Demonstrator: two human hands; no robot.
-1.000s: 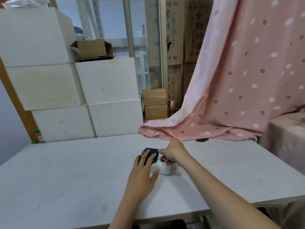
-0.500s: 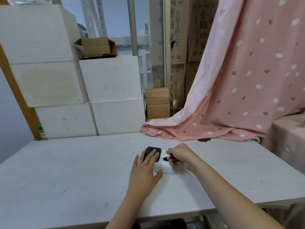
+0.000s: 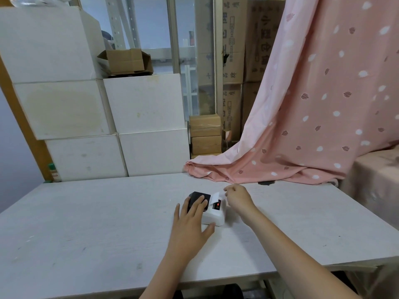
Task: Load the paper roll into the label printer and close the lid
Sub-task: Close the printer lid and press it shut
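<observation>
Since earlier, right hand [image 3: 237, 197] lifted, pinching paper tab [image 3: 216, 197] | left hand [image 3: 192, 221] flat, open on label printer [image 3: 212, 212] lid [image 3: 197, 198] | advice: press lid, pull tab straight.

a pale worn table [image 3: 86, 223] fills the foreground. behind it stacked white boxes [image 3: 142, 104], an open cardboard box [image 3: 127, 61] on top, brown cartons [image 3: 205, 134] and a pink spotted curtain [image 3: 323, 93] draped onto the tabletop.
</observation>
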